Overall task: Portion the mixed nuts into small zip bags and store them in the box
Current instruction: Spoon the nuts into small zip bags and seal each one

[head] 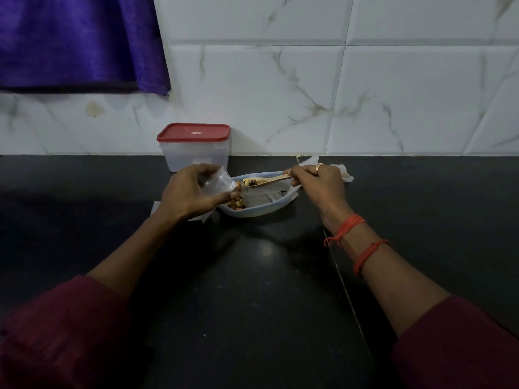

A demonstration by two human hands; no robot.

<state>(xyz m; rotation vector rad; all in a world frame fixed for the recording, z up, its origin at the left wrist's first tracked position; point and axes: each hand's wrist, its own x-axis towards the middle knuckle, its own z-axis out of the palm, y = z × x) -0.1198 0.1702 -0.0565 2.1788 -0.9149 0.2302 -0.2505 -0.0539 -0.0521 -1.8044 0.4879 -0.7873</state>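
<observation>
My left hand (191,192) holds a small clear zip bag (220,182) with its mouth turned toward the right. My right hand (317,182) grips the handle of a wooden spoon (266,181). The spoon bowl carries a few nuts and hovers just right of the bag's mouth. Under both lies a pale blue oval plate (261,210) with a small heap of mixed nuts (236,203) at its left end. The clear plastic box (196,148) with a red lid stands shut behind the left hand, against the wall.
The black stone counter (252,276) stretches wide on all sides. More clear bags or plastic lie beyond the right hand (341,172) and under the left wrist (157,207). White marble tiles form the back wall; a purple cloth (78,40) hangs top left.
</observation>
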